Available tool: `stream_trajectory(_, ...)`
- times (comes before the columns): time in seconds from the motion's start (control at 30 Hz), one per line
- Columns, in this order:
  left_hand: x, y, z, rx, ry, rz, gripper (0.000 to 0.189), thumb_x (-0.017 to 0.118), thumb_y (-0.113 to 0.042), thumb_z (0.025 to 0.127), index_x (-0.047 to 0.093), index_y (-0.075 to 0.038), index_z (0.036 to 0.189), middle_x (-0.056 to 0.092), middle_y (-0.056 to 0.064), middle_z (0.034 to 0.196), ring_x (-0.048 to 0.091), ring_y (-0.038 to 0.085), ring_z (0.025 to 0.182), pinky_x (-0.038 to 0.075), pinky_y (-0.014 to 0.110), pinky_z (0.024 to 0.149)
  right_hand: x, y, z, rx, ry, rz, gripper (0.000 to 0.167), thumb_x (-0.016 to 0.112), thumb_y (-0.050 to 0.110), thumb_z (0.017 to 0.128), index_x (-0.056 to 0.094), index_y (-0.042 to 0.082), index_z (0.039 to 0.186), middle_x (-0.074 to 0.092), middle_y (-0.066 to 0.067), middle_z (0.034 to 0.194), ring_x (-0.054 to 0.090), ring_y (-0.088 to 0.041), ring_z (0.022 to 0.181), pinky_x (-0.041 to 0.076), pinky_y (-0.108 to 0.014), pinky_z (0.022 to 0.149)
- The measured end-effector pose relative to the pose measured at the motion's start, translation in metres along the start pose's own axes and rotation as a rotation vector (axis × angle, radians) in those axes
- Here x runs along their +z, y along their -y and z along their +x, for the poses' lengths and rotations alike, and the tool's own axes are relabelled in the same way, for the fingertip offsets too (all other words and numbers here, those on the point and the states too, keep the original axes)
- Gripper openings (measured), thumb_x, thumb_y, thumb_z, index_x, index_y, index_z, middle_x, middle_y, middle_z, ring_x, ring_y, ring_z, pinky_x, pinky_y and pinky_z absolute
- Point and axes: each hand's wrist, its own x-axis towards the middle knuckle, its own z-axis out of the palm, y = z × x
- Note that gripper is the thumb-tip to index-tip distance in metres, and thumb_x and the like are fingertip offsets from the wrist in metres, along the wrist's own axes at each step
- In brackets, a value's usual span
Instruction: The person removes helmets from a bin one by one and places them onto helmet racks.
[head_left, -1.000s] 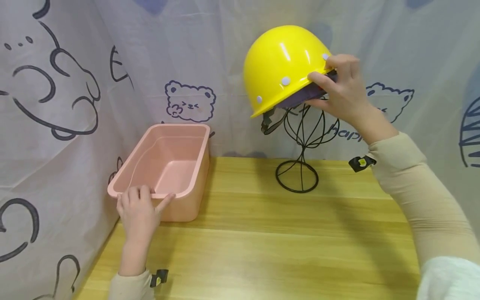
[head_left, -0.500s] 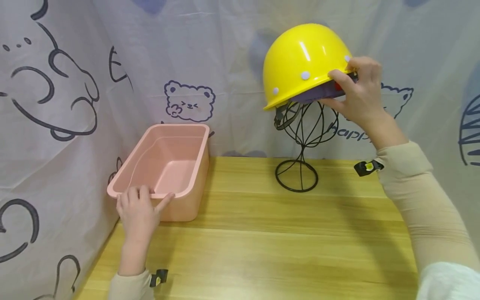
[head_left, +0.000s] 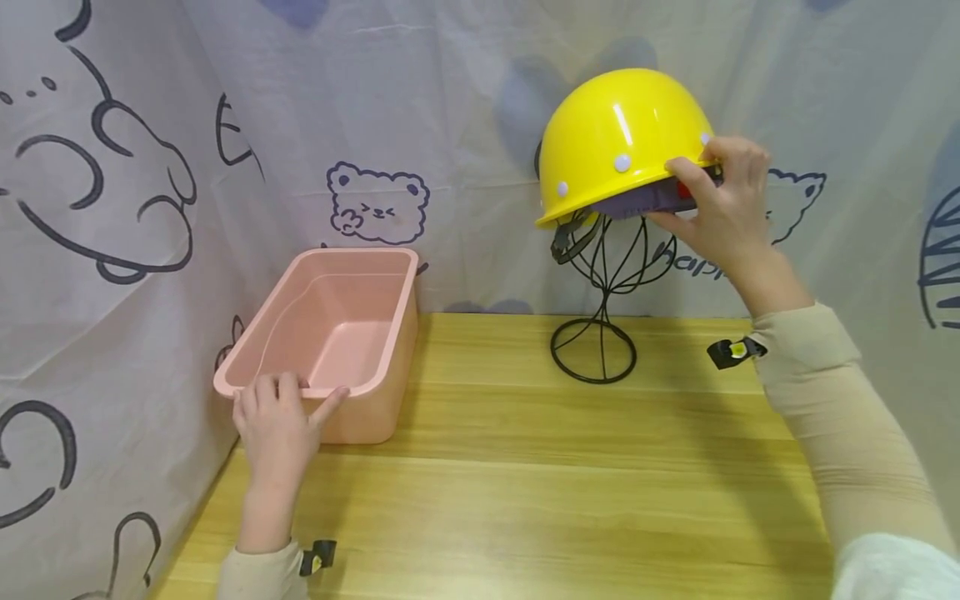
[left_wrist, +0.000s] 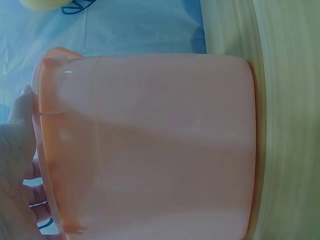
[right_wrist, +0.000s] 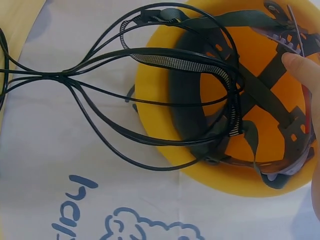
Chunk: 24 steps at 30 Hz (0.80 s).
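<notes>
Pinching the brim of the yellow hard hat (head_left: pixel 622 133), the right hand (head_left: pixel 726 204) is holding thumb and fingers in tight on the edge, no slack gap; one fingertip is showing inside the shell. Hat is extending leftward from those fingers, brim sloping down away from them, hollow facing down and a bit toward them. Black wire head stand (head_left: pixel 606 291) is standing upright, below and left of the same fingers, long axis running vertical. Its cage top is overlapping the hollow; can't tell if wire is touching the lining. Chin strap (right_wrist: pixel 175 61) is dangling beyond the fingertips, overlapping the cage wires. Right hand is sitting nearer the stand; left hand (head_left: pixel 276 421) is gripping the pink tub (head_left: pixel 360 421), fingers hooking over its near rim, thumb bracing outside.
</notes>
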Motion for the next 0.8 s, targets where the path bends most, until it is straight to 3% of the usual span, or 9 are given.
stream_trajectory(0.43,0.000,0.000,-0.002,0.037,-0.042,-0.002,0.058,0.076,-0.050,0.075,0.052,-0.001,0.092,0.051,0.025,0.101,0.044,0.044,0.100,0.030,0.065,0.099,0.008,0.007,-0.022,0.030,-0.057,0.004,0.060,0.088,0.024,0.069,0.049,0.023,0.115,0.038,-0.019,0.114,0.035,-0.040,0.105,0.027,-0.057,0.086)
stream_trajectory(0.7,0.001,0.000,-0.003,0.064,-0.080,-0.001,0.067,0.064,-0.066,0.077,0.052,-0.001,0.091,0.051,0.026,0.099,0.045,0.045,0.098,0.032,0.064,0.096,0.013,0.013,-0.034,0.037,-0.079,-0.003,0.061,0.088,0.023,0.069,0.048,0.023,0.115,0.037,-0.019,0.112,0.035,-0.040,0.102,0.025,-0.057,0.083)
stream_trajectory(0.8,0.001,0.000,-0.003,0.066,-0.077,0.002,0.065,0.067,-0.062,0.077,0.052,-0.001,0.092,0.051,0.026,0.100,0.045,0.045,0.098,0.032,0.064,0.096,0.013,0.014,-0.037,0.039,-0.081,-0.011,0.062,0.088,0.023,0.069,0.048,0.023,0.115,0.037,-0.019,0.111,0.035,-0.040,0.102,0.025,-0.056,0.082)
